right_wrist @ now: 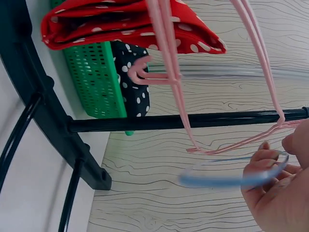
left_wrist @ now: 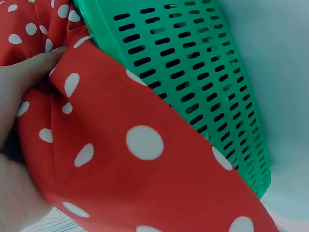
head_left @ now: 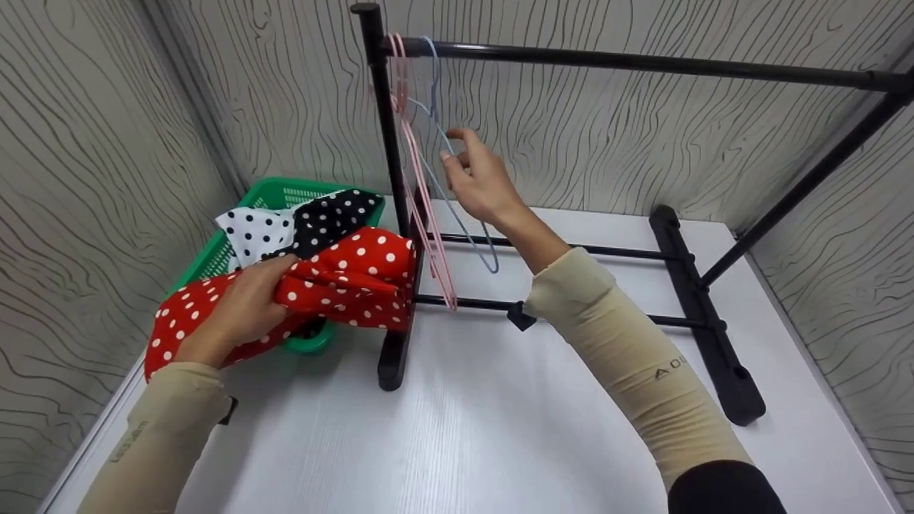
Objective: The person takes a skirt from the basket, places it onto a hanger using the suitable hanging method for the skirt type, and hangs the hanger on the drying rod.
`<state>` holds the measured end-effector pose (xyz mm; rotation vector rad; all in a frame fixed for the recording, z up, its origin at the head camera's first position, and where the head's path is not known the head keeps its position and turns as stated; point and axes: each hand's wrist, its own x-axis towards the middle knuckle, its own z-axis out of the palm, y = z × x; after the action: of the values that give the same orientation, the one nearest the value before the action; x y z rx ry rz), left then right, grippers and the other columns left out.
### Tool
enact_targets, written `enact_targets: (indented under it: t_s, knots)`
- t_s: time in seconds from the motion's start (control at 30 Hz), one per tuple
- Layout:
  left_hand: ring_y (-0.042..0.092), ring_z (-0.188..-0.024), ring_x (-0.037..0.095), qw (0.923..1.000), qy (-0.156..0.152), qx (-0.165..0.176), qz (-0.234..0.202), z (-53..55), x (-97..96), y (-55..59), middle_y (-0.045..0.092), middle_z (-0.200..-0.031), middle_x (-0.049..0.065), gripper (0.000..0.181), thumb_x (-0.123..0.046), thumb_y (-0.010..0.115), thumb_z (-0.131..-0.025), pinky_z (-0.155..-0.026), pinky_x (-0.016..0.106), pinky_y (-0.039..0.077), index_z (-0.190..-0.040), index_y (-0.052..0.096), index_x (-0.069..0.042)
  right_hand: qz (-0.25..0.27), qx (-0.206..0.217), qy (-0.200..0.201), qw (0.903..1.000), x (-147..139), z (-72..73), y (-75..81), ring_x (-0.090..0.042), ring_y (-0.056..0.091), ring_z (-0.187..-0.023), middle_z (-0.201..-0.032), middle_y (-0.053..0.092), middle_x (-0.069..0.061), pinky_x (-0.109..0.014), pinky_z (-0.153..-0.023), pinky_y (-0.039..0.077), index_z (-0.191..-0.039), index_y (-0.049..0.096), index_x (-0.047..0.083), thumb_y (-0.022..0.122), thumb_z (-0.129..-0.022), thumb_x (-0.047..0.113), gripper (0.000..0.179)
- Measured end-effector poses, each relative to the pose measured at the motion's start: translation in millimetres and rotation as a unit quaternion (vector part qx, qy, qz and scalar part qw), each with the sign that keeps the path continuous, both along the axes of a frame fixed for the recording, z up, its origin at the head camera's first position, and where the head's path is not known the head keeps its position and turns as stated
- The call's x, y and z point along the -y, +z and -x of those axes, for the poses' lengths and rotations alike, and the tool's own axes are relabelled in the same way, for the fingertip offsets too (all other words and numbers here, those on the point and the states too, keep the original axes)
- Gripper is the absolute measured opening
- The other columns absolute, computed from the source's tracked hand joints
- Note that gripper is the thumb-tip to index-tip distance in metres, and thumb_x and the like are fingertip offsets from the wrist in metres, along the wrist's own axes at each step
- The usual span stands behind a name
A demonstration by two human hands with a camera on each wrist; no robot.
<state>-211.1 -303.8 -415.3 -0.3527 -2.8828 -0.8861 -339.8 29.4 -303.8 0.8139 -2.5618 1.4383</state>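
My left hand (head_left: 246,300) grips a bunched red cloth with white dots (head_left: 357,271). The cloth spreads in front of the green basket (left_wrist: 193,72) and towards the rack's left post. At the left end of the rail hangs a blue clothes hanger (head_left: 435,71). My right hand (head_left: 480,178) pinches its upper side between thumb and fingers. The hanger (right_wrist: 217,181) looks blurred in the right wrist view. Pink hangers (head_left: 429,214) hang between it and the post. What kind of garment the red cloth is cannot be told.
A black rack with a top rail (head_left: 643,66) stands on the white table (head_left: 443,428), its right foot (head_left: 707,321) at the far side. White and black dotted cloths (head_left: 257,232) lie in the basket. Patterned walls enclose the table at the back and sides.
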Motion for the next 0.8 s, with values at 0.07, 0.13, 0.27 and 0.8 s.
enact_targets:
  t_s: [0.07,0.13,0.27,0.8]
  knots:
    - [0.053,-0.118,0.034,1.0,0.001,0.0,0.002,-0.8,0.4,0.1,0.064,-0.123,0.01,0.045,0.0,0.077,-0.084,-0.101,0.064,0.044,-0.124,0.06,-0.012,-0.022,0.011,0.006,0.9997,5,3.6,6.9,-0.017,0.053,-0.072,-0.091,0.062,-0.011,-0.031,-0.064,0.044,-0.155,0.035,0.009,0.042,-0.111,0.027,0.048]
    - [0.053,-0.118,0.033,1.0,0.001,-0.001,0.004,-1.1,0.3,0.0,0.064,-0.123,0.011,0.045,0.0,0.077,-0.084,-0.101,0.063,0.045,-0.124,0.06,-0.012,-0.044,0.02,0.013,0.9988,9,8.0,12.7,-0.017,0.055,-0.077,-0.096,0.064,-0.012,-0.031,-0.067,0.045,-0.157,0.031,0.01,0.043,-0.111,0.03,0.051]
    - [0.055,-0.116,0.031,1.0,0.002,-0.002,0.002,-0.9,-0.6,-0.5,0.065,-0.121,0.009,0.045,0.0,0.077,-0.084,-0.1,0.061,0.047,-0.123,0.06,-0.013,-0.056,0.042,0.028,0.9971,18,17.6,20.2,-0.019,0.059,-0.081,-0.104,0.064,-0.015,-0.031,-0.066,0.047,-0.16,0.024,0.014,0.044,-0.11,0.031,0.057]
    - [0.055,-0.116,0.031,1.0,0.006,0.004,-0.004,-0.6,-0.2,-2.2,0.065,-0.123,0.009,0.049,0.004,0.075,-0.082,-0.1,0.062,0.047,-0.125,0.06,-0.013,0.029,-0.059,0.008,0.9978,30,36.6,20.3,-0.014,0.058,-0.059,-0.072,0.063,-0.01,-0.024,-0.048,0.037,-0.136,0.057,0.004,0.042,-0.111,0.013,0.031]
